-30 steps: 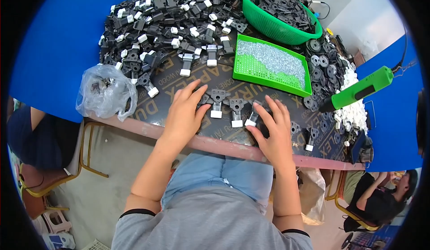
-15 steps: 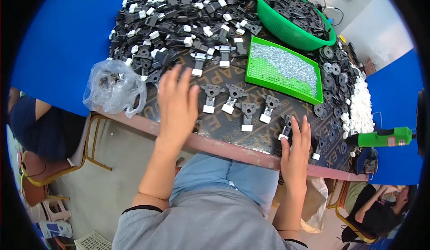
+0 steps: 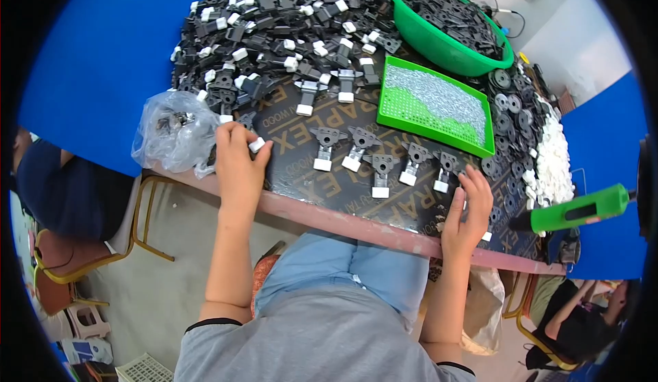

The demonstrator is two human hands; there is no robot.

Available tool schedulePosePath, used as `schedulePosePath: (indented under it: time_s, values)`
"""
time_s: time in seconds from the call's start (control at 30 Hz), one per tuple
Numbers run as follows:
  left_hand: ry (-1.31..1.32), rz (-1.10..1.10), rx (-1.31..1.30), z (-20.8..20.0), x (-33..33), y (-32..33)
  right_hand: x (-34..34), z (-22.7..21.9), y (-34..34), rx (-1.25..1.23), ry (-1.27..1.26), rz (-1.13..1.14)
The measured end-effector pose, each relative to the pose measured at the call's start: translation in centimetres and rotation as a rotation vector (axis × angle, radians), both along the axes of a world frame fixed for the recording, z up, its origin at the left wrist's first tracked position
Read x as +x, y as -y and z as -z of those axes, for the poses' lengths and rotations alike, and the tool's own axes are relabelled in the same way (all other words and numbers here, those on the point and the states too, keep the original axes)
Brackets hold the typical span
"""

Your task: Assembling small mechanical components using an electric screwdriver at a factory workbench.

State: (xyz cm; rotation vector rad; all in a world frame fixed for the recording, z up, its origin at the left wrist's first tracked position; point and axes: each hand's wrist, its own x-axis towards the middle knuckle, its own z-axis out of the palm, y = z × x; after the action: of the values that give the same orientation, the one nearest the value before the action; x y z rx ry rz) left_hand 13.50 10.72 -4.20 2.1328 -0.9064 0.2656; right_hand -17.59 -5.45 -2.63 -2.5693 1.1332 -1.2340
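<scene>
My left hand [image 3: 238, 166] is at the near edge of the table, beside a knotted clear plastic bag [image 3: 171, 132]. Its thumb and fingers close around a small white block [image 3: 257, 145]; whatever joins the block is hidden. My right hand [image 3: 469, 207] rests low over the table's right part, fingers curved and thumb apart. Just left of its fingertips lies a black bracket with a white end [image 3: 446, 169], the rightmost of several similar brackets [image 3: 381, 173] laid out in a row. Another white-ended part [image 3: 486, 235] is partly covered by this hand.
A large heap of white-ended black parts [image 3: 274, 32] fills the back left. Behind the row stand a green tray of small metal pieces [image 3: 433, 134] and a green basin [image 3: 445, 53]. Black discs [image 3: 504, 121], white pieces [image 3: 552, 159] and a hanging green power screwdriver [image 3: 579, 208] are at right.
My left hand has moved left and closed on the white block. The rightmost bracket has shifted away from me, and my right hand has moved slightly right, off it. The green screwdriver has swung, tilting.
</scene>
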Motion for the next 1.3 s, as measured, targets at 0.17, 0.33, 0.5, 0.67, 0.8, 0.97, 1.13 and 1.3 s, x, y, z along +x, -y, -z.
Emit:
schedulePosePath:
  time_s: [0.17,0.33,0.5,0.67,0.8,0.97,1.13,1.3]
  values:
    - [0.062,-0.064,0.025,-0.4,0.4,0.3,0.4,-0.3,-2.3,-0.139,0.220,-0.174]
    - [-0.704,0.348,-0.530,-2.8,-5.1,-0.2,4.7,-0.2,-7.4,0.409,0.336,-0.565]
    - [-1.036,0.978,-0.325,-5.4,-12.9,0.1,6.3,-0.8,-7.4,0.766,0.647,-0.652]
    - [-0.271,0.483,-0.031,-7.2,-5.7,4.7,2.4,-0.8,-3.6,0.523,0.374,-0.250]
    - [0.236,0.234,0.343,-3.0,2.0,9.7,1.6,0.4,-1.8,0.408,0.038,-0.252]
    - [0.126,0.194,0.384,-1.7,3.6,10.0,1.7,0.7,-2.2,0.299,0.036,-0.201]
    - [-0.389,0.322,0.057,-4.9,0.3,2.4,-0.3,1.3,-2.3,0.220,0.245,-0.148]
    - [-0.453,0.252,-0.148,-0.4,-3.4,-2.4,1.4,0.3,-3.0,0.224,0.083,-0.219]
